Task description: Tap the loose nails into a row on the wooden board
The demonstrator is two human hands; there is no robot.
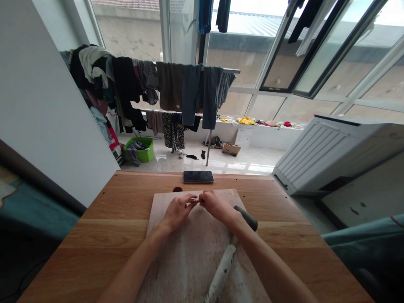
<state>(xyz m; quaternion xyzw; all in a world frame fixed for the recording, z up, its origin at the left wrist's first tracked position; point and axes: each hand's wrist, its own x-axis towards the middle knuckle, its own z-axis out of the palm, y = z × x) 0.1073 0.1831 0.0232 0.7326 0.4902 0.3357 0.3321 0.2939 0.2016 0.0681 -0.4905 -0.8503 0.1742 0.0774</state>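
Note:
My left hand (178, 211) is over the far part of a pale wooden board (189, 252), its thumb and fingers pinched on a small shiny piece (195, 201) too small to name. Fingertips of my right hand (216, 205) are curled together against the same spot; what they grip, if anything, is hidden. Under my right forearm lies a mallet with a dark cylindrical head (247, 219) and a whitish, worn handle (221, 271). Just past the board's far edge is a small dark round object (177, 189).
A phone (198, 176) lies at the far edge of the wooden table (126, 210). Beyond it stand a drying rack with clothes (170, 86), a green basket (145, 150) and a small cardboard box (231, 149). A white ribbed-front unit (318, 147) is at the right.

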